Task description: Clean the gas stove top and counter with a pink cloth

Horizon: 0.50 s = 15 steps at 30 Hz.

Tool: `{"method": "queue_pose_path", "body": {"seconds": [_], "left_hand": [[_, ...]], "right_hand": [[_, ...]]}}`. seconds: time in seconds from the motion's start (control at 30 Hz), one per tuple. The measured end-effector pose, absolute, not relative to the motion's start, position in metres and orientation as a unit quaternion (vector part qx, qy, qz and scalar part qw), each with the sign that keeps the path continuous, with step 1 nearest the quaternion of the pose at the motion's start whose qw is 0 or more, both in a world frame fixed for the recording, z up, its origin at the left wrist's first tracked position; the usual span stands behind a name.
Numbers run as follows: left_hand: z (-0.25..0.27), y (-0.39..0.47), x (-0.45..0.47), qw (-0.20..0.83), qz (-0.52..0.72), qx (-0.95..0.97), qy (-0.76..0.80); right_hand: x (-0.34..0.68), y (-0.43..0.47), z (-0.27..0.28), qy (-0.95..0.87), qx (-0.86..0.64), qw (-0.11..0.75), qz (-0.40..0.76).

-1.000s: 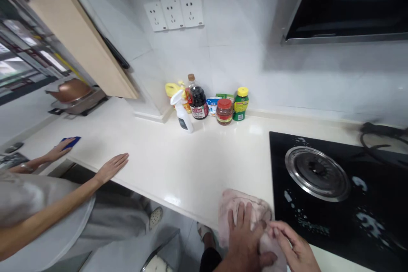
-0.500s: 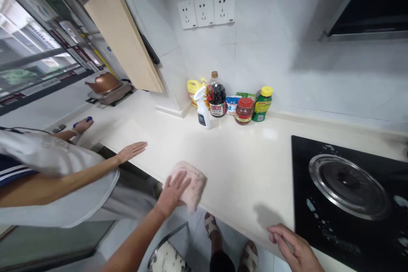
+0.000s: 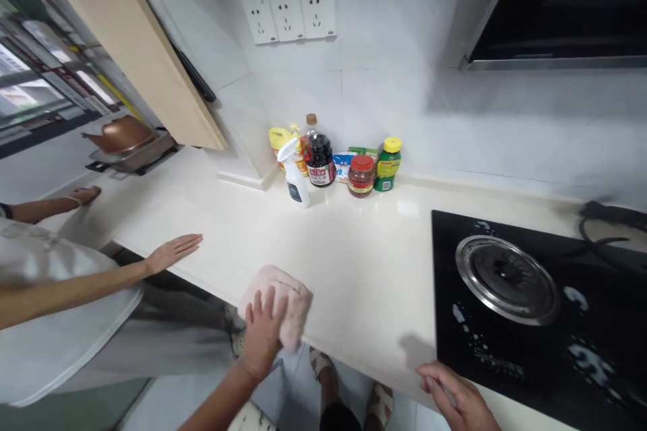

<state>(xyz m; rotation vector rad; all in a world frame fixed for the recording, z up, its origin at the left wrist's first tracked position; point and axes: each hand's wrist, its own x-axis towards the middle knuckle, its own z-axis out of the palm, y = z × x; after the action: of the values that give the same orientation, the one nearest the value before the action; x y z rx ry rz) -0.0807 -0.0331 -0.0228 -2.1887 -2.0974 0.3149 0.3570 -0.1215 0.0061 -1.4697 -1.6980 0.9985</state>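
My left hand presses on a folded pale pink cloth, its fingers spread over the fabric near the counter's front edge. Part of the cloth droops at that edge. My right hand hovers by the front left corner of the black gas hob, thumb and fingers curled together, and I see nothing in it. White foam spots dot the hob glass around a round metal burner. Behind the cloth, a white spray bottle stands upright on the pale counter.
Near the wall stand a soy sauce bottle, a red-lidded jar and a green yellow-capped container. A co-worker's hand rests on the counter at left. Further back is a copper-coloured pot. A black cable lies behind the hob.
The view has turned right, so more of the hob shows. My left hand and the cloth have shifted slightly towards the counter's front edge. My right hand stays near the hob corner.
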Motion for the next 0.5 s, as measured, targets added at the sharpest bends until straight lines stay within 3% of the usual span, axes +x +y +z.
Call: {"method": "queue_pose_path", "body": {"seconds": [0.27, 0.5], "left_hand": [[-0.098, -0.108, 0.129, 0.000, -0.098, -0.825, -0.557], [-0.095, -0.113, 0.122, -0.058, -0.104, -0.860, -0.496]], "right_hand": [[0.346, -0.109, 0.013, -0.660, -0.539, 0.359, 0.381], [0.337, -0.106, 0.010, -0.655, -0.529, 0.353, 0.408]]}}
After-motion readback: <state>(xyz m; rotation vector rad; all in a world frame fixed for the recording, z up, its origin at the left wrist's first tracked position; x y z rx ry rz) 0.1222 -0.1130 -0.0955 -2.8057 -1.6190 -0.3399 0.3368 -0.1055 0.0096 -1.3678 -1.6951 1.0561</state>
